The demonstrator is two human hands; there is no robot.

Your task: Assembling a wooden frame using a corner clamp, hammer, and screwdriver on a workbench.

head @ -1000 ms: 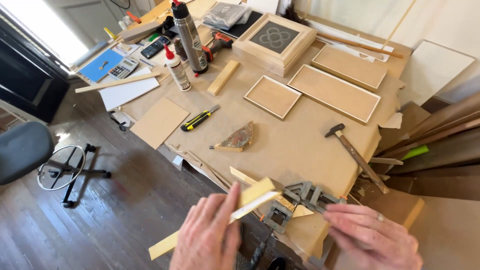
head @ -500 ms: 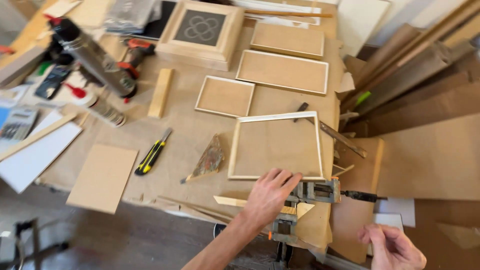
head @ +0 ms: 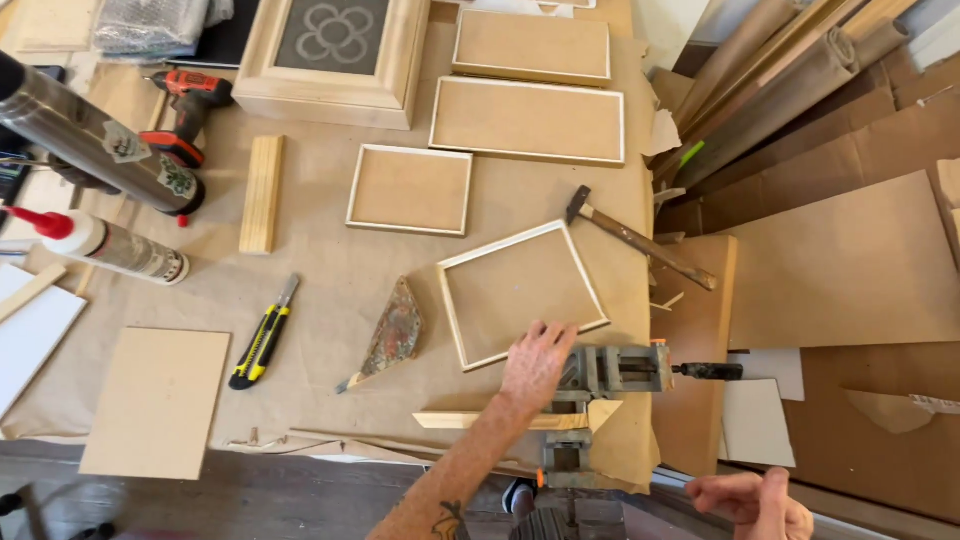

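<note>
Left hand (head: 537, 362) stretched forward from a bare, tattooed forearm, palm down, fingers spread slightly apart and resting flat on the near right corner of a small framed panel (head: 520, 290), not clamped around it. Framed panel lying tilted on the paper-covered workbench (head: 330, 270), pale strips around a brown board. Right hand (head: 752, 503) low at the frame's bottom edge, well apart from the panel and off the bench, fingers loosely curled, holding nothing visible; cannot tell the grip more closely. Just right of the left hand, a grey corner clamp (head: 612, 370) fixed at the bench edge, with a pale wood strip (head: 500, 420) lying just below the hand. Beyond the panel's far right corner, a hammer (head: 640, 238) lying slantwise. Left of the panel, a stained triangular scraper (head: 392, 334), then a yellow and black utility knife (head: 262, 335). Farther left of the panel, a white glue bottle (head: 110, 248) with a red cap and a dark patterned label, lying on its side. Above that bottle, a grey cartridge tube (head: 95, 140) with a small pale label. Behind the panel, three more framed boards and a larger wooden frame (head: 335, 55) holding a dark square with a looping pale flower pattern.
</note>
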